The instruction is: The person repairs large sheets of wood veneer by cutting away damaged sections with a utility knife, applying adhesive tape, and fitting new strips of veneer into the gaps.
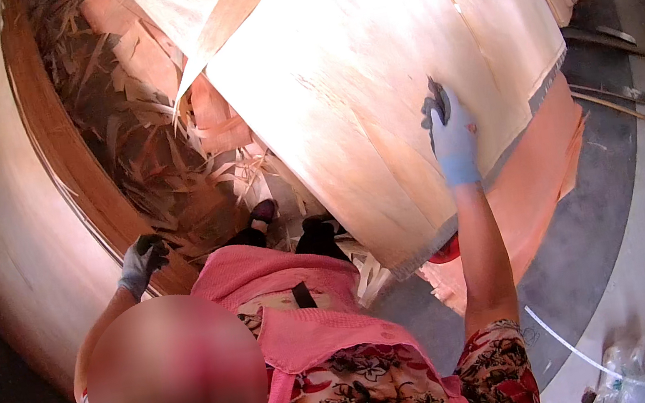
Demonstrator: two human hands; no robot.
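Observation:
A large pale wood veneer sheet [319, 75] lies tilted across a raised stack, with a long split and a ragged near edge. On its right part rests my right hand [453, 130], in a light blue-grey glove with dark fingertips. Its fingers are curled together around a small dark shape that I cannot make out. My left hand [144, 265], in a grey glove with dark fingers, is at the edge of a tall veneer stack [69, 149] on the left. Its fingers are loosely bent and apart, holding nothing visible. A blurred round patch covers part of my left arm.
Torn veneer strips [151, 157] litter the floor between the two stacks, near my shoe [263, 212]. A loose strip [226, 18] curves over the sheet's far left edge. Reddish veneer [532, 168] sticks out below on the right. Wooden slats [610, 101] and a plastic bag [632, 372] lie farther right.

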